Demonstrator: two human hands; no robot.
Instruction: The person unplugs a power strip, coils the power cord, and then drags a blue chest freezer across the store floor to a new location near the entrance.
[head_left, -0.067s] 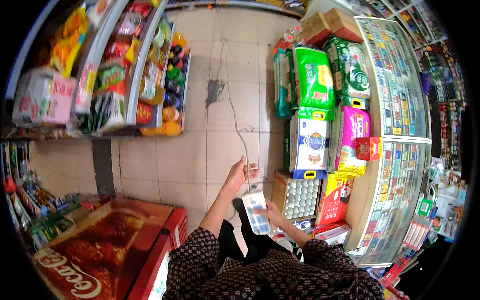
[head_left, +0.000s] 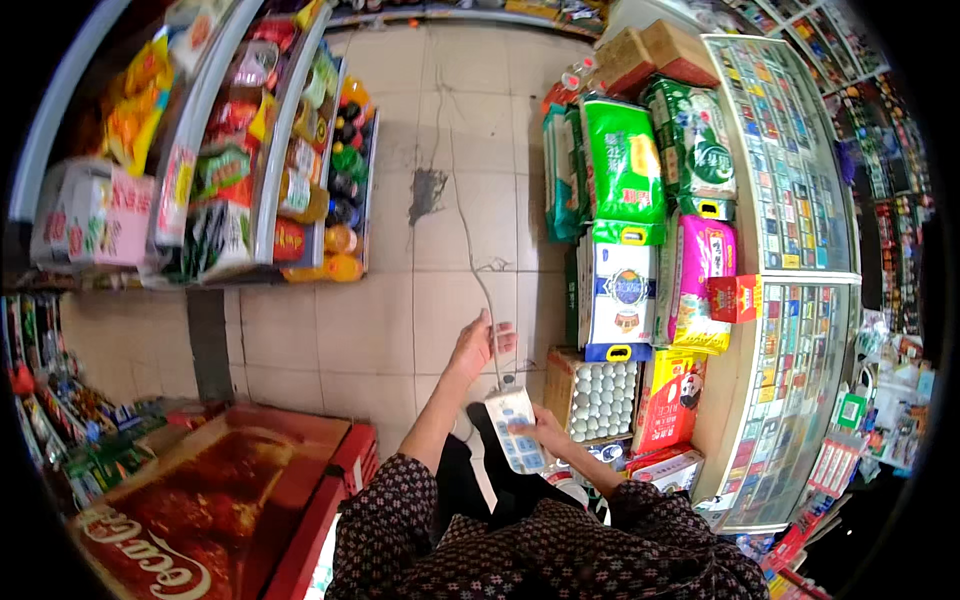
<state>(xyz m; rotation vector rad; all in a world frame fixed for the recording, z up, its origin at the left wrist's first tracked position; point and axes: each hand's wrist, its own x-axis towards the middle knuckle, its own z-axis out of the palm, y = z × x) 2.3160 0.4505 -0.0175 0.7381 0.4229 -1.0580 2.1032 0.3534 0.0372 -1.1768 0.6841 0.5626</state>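
Observation:
My right hand grips the right side of a white power strip with pale blue socket faces, held tilted in front of my body. A thin grey cord leaves the strip's top end and runs far along the floor. My left hand is just above the strip, thumb up and fingers stretched apart. The cord crosses this hand between thumb and fingers, and no firm grip on it shows. My dark trousers are below the strip.
Shelves of packaged snacks and bottles stand at left, above a red drinks-branded box. To the right are stacked rice bags, an egg tray and a long glass display counter. The tiled floor has a dark patch.
The view has shifted slightly. Both hands, the power strip and the cord keep nearly the same positions.

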